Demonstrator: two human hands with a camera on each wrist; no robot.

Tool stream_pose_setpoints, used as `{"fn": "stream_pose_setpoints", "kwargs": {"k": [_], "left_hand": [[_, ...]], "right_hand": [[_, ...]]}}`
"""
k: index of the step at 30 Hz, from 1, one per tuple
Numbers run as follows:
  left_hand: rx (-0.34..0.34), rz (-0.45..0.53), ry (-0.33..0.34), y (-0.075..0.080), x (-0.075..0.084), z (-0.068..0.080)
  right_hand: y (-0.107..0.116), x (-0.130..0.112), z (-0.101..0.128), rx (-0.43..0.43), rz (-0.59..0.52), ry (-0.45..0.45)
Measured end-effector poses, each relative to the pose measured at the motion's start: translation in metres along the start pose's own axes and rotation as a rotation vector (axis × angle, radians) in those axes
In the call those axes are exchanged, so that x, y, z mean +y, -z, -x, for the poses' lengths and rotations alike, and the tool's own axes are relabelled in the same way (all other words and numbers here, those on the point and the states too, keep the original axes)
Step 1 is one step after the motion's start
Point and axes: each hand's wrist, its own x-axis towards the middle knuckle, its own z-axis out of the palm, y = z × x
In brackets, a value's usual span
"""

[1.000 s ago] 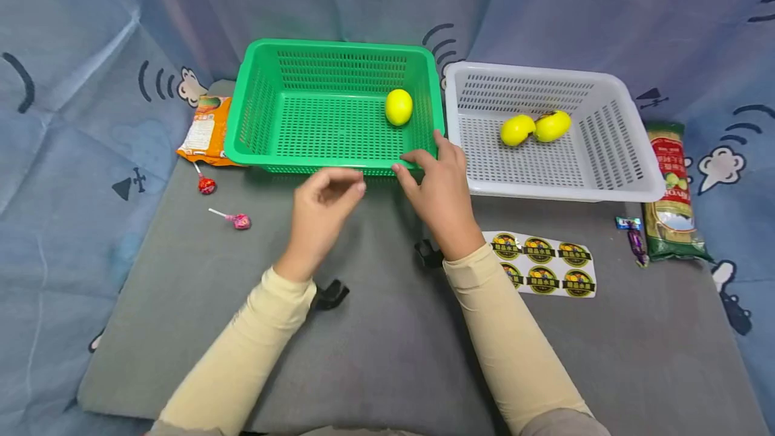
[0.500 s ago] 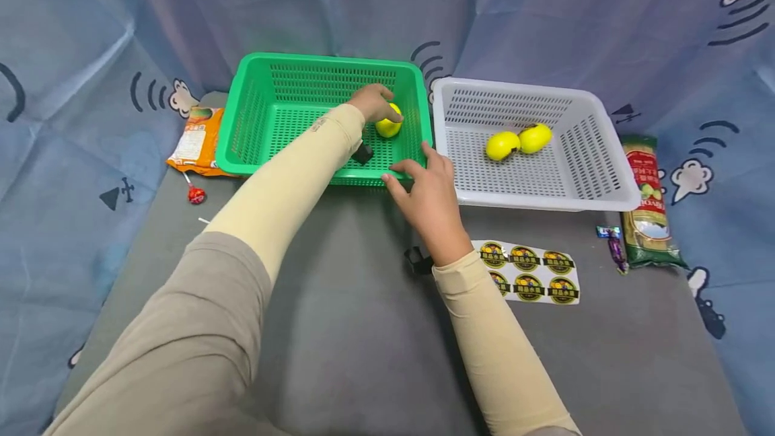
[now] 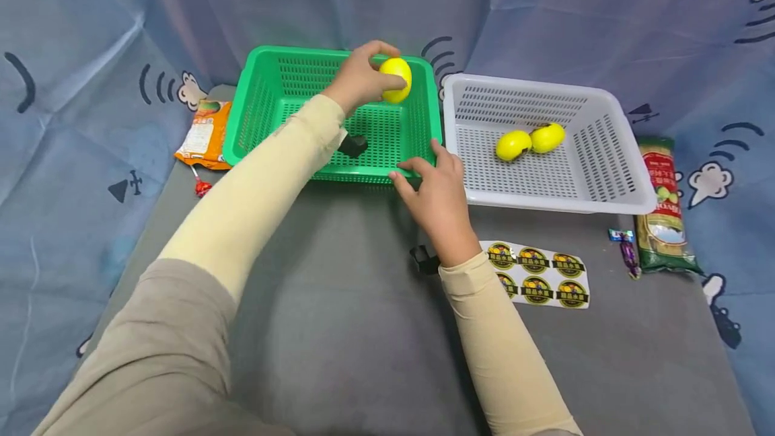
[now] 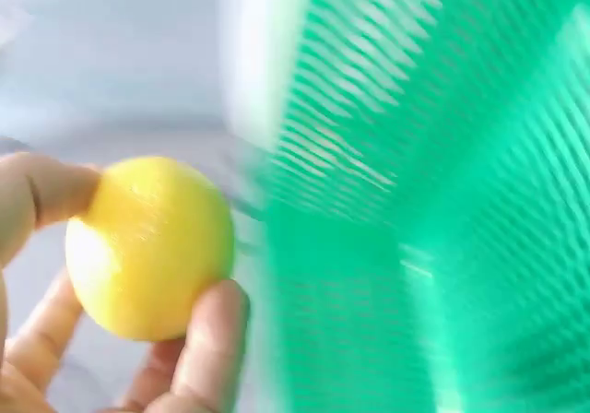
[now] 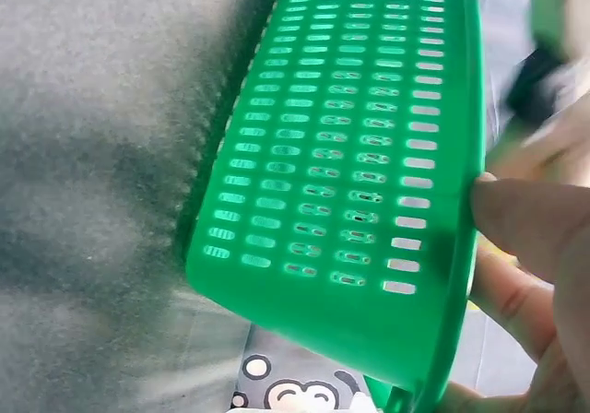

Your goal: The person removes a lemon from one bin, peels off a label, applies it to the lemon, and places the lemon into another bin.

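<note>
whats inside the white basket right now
Two yellow lemons lie touching on the floor of the white basket, toward its back. The rest of the floor that shows is bare; the strip just behind the near wall is partly screened by that wall.

- We note a grey padded table top [image 3: 339, 328], ringed by a blue printed cloth backdrop.
- Green basket [image 3: 272, 96] sits on it at rear centre; white basket [image 3: 605, 153] just beside it to our right, rims nearly touching.
- Orange snack packet [image 3: 202, 133] lies left of the green basket, partly off the grey edge; a red lollipop [image 3: 202, 186] near it.
- Sheet of round stickers [image 3: 539, 274] lies flat in front of the white basket.
- Green noodle packet [image 3: 666, 207] at far right, a small purple-wrapped candy [image 3: 627, 252] just beside it.
</note>
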Motion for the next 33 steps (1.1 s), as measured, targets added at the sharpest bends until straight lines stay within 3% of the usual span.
{"fn": "stream_pose_setpoints", "kwargs": {"k": [2,5,8,11,15,19,23,26,31,33], "left_hand": [[0.016,0.087,-0.05,0.008,0.012,0.04],[0.043,0.049,-0.135,0.009,0.013,0.111],[0.083,-0.036,-0.177,-0.006,-0.008,0.172],[0.109,-0.08,-0.161,-0.033,-0.041,0.207],[0.09,-0.157,-0.115,-0.075,-0.091,0.215],[0.083,-0.201,-0.099,-0.097,-0.122,0.209],[0.089,-0.26,-0.111,-0.102,-0.121,0.205],[0.096,-0.325,-0.128,-0.103,-0.118,0.205],[0.11,-0.356,-0.164,-0.103,-0.117,0.207],[0.103,-0.356,-0.168,-0.102,-0.116,0.208]], "right_hand": [[0.001,0.0,0.001,-0.004,0.0,-0.004],[0.002,-0.001,0.001,0.002,0.014,-0.004],[0.002,-0.001,0.0,0.005,0.028,0.004],[0.002,-0.002,0.001,-0.001,0.024,0.002],[0.001,-0.002,0.001,0.006,0.012,-0.017],[-0.001,-0.002,0.0,0.006,0.002,-0.022],[0.001,-0.003,-0.001,-0.021,-0.017,-0.04],[0.009,-0.002,0.011,-0.045,-0.085,-0.069],[0.041,0.027,0.064,0.077,-0.221,-0.1],[0.052,0.047,0.089,0.096,-0.259,-0.159]]}}
